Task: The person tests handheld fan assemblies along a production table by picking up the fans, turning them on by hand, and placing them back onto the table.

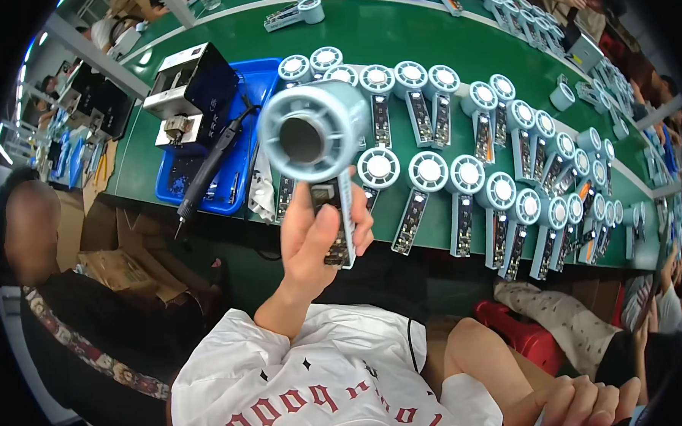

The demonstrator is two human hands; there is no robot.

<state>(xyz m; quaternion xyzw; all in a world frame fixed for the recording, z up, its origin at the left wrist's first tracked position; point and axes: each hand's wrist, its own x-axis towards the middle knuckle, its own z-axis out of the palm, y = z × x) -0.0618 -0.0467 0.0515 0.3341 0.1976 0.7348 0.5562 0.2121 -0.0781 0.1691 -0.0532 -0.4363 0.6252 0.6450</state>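
My left hand [311,233] is wrapped round the handle of a light-blue hair dryer [314,130], raised over the bench's near edge. Its round head points up toward me, showing a spoked ring round a dark centre. The handle is uncovered on one side, so a circuit board shows. Down at the lower right, my right hand [581,400] is closed with curled fingers. Bits of light blue show beside it, but the thing there is mostly cut off by the picture's edge.
Similar hair dryers [428,171] lie in rows across the green bench [393,20]. To the left, a blue tray [270,67] holds a black-and-white boxy machine [195,94] and an electric screwdriver [210,169], its bit overhanging the edge. A person in black [96,345] sits at left; others work around.
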